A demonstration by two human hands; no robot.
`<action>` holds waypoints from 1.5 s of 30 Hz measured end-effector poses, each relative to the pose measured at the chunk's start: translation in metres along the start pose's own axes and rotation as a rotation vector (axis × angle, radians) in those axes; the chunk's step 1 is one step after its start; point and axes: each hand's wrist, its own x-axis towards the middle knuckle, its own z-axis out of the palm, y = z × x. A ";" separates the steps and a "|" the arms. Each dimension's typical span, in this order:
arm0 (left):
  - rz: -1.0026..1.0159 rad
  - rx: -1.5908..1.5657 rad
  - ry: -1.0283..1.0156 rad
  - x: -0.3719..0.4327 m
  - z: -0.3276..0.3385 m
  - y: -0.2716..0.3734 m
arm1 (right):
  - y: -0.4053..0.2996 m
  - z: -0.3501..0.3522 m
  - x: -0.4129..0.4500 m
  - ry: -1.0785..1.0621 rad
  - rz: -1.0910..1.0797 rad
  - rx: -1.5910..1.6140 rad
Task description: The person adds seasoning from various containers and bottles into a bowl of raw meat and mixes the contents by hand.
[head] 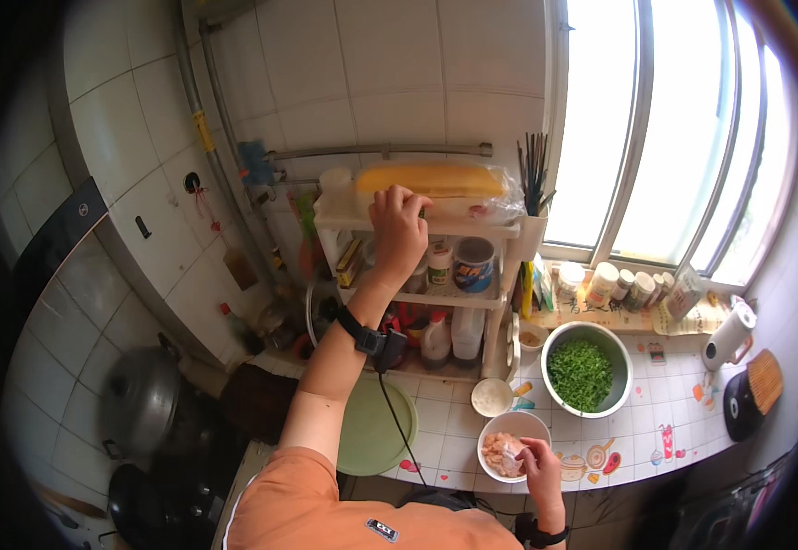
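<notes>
My left hand (399, 216) is raised in front of the top of a white plastic shelf rack (350, 223), with its fingers curled. A small dark green bit shows beside its fingertips; whether the hand holds it I cannot tell. Lower right, my right hand (543, 467) reaches over the right rim of a white bowl (487, 471), fingertips inside it. Pale pink minced meat (498, 450) fills part of this bowl, with a white patch on top near the fingers. Just behind stands a small dish of white powder (491, 397). A larger bowl (626, 395) holds chopped greens (581, 375).
A green round board (378, 433) lies under my left arm. Jars (601, 283) line the windowsill. A white bottle-shaped appliance (729, 335) and a toothpick holder (742, 405) stand at the right. Pots (141, 385) are at the left. A black cable (399, 412) hangs from my left wrist.
</notes>
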 end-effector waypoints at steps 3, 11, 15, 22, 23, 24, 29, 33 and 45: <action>-0.018 0.060 0.042 0.010 0.005 -0.009 | 0.002 0.004 -0.002 -0.020 0.034 0.032; 0.077 0.081 0.070 0.058 0.037 -0.055 | 0.008 0.049 -0.005 -0.379 0.011 -0.100; 0.023 0.045 -0.051 0.074 0.040 -0.068 | 0.020 0.101 -0.012 -0.863 0.137 -0.058; 0.073 -0.037 -0.141 0.057 0.012 -0.076 | 0.064 0.176 -0.030 -0.661 -0.228 -0.194; 0.066 -0.034 -0.151 0.053 0.007 -0.079 | 0.070 0.179 -0.030 -0.662 -0.126 -0.254; 0.101 -0.069 -0.135 0.049 -0.001 -0.087 | 0.061 0.180 -0.029 -0.709 -0.060 -0.240; -0.126 -0.441 -0.324 0.025 -0.047 -0.056 | 0.028 0.153 -0.032 -0.730 -0.079 -0.210; -0.211 -0.463 -0.639 -0.028 -0.037 -0.061 | -0.006 0.131 -0.031 -0.657 -0.044 -0.113; -0.181 -0.148 -0.345 -0.079 0.078 -0.123 | -0.027 0.125 -0.036 -0.923 -0.145 -0.173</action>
